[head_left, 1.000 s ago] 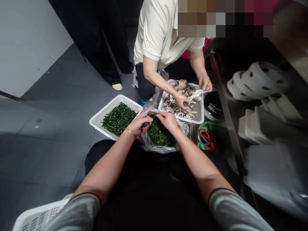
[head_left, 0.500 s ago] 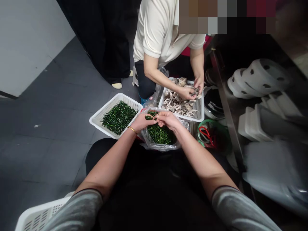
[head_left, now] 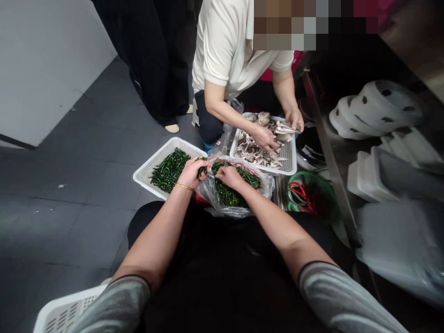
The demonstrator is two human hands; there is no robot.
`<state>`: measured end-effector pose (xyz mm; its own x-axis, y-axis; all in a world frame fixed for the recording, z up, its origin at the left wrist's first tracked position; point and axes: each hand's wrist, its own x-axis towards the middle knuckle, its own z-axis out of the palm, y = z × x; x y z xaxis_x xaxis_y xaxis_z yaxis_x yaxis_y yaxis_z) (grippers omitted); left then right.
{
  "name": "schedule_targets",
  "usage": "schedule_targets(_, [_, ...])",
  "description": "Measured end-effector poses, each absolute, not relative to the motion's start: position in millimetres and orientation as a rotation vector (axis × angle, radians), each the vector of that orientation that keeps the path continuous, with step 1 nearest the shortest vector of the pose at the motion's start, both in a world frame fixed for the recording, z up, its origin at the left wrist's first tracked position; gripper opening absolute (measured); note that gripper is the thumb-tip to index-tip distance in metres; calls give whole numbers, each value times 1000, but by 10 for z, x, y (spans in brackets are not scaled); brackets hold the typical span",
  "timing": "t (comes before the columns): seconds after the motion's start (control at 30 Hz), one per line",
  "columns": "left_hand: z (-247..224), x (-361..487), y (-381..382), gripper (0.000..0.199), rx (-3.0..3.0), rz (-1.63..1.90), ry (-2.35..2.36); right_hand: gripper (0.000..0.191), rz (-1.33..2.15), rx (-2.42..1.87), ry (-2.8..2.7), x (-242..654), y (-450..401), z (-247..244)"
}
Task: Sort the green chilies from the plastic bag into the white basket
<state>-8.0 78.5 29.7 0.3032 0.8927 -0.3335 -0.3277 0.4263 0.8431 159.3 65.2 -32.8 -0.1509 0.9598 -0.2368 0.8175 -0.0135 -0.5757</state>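
My left hand [head_left: 194, 173] is closed around a small bunch of slender dark green pods that look like green chilies [head_left: 201, 172]. It hangs between a white perforated basket [head_left: 141, 178] and a clear plastic bag [head_left: 204, 188]. More green chilies [head_left: 165, 170] lie heaped in that basket. My right hand [head_left: 228, 177] is over the open bag, fingers bent together at the chilies [head_left: 233, 196] inside; whether it pinches one is hidden.
Opposite, a co-worker's hands [head_left: 266, 138] handle mushrooms [head_left: 258, 150] in another white basket [head_left: 294, 159]. A green basket [head_left: 294, 181] with red-handled scissors [head_left: 301, 190] stands to the right. Beyond are shelved white containers [head_left: 360, 178]. Another white basket [head_left: 52, 307] sits lower left.
My hands have parted: the left moved left with the chilies toward the basket, the right dropped slightly over the bag. The co-worker's hands have also spread apart.
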Motion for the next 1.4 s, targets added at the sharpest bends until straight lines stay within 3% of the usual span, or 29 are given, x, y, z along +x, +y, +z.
schedule_targets(0.17, [247,-9,736,30,771,823,889,10,830,-1875,-1873,2259,347,-43])
schedule_targets(0.33, [166,157,671,30,867,698,891,14,1252,-1796,-1430,2487,181,-86])
schedule_targets(0.43, [124,201,658,31,903,642,904,18,1364,-1911,-1473,2499,205,-172])
schedule_targets(0.53, [102,173,663,33,884,595,929,32,1028,-2136,-1841,2595,226,-109])
schedule_targets(0.63, [94,147,671,31,884,576,966,22,641,-2197,-2064,2651,211,11])
schedule_targets(0.8, [38,216,683,26,913,597,1027,26,571,-1890,-2402,2398,197,-74])
schedule_targets(1.0, [-155,361,616,15,1438,740,1187,24,550,-1939,-2428,2258,260,-150])
schedule_targets(1.2, [-87,424,522,12,1726,720,953,17,896,-1679,-2078,2314,227,138])
schedule_targets(1.3, [35,380,540,13,1525,742,871,27,1216,-1509,-1769,2425,219,198])
schedule_targets(1.4, [99,309,585,23,1112,808,834,32,1243,-1536,-1716,2509,232,150])
